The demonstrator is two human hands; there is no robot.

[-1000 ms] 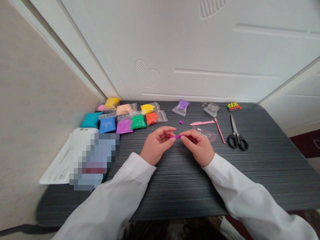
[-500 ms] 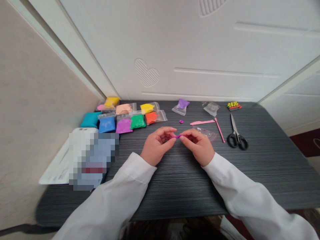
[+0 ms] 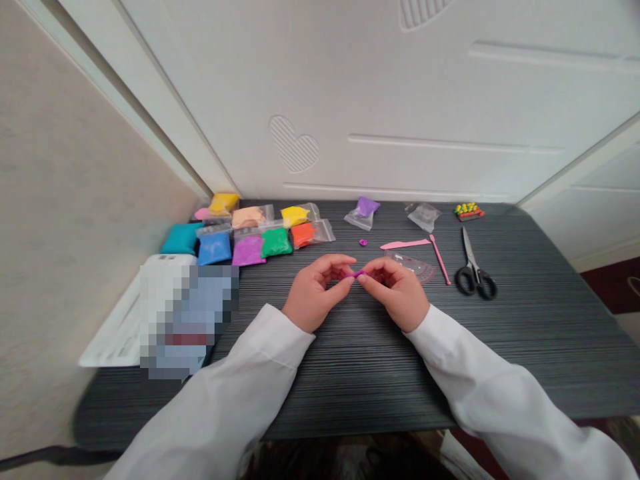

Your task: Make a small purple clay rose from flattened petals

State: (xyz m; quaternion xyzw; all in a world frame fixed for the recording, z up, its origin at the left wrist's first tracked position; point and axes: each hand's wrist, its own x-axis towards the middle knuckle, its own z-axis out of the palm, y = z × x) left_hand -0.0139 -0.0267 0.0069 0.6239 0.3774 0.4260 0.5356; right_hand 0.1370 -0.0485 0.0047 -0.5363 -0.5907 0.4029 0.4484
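Note:
A small strip of purple clay is pinched between the fingertips of both my hands above the dark table. My left hand grips its left end, fingers curled. My right hand grips its right end, fingers curled too. Most of the clay is hidden by my fingers. A tiny purple clay bit lies on the table just beyond my hands.
Several bags of coloured clay lie at the back left, a purple clay bag at the back middle. Pink modelling tools, a clear bag, black scissors and a small yellow-red piece lie right. A white box sits left.
My fingertips have drawn a little closer together on the purple clay; the visible strip is shorter. Nothing else on the table has moved.

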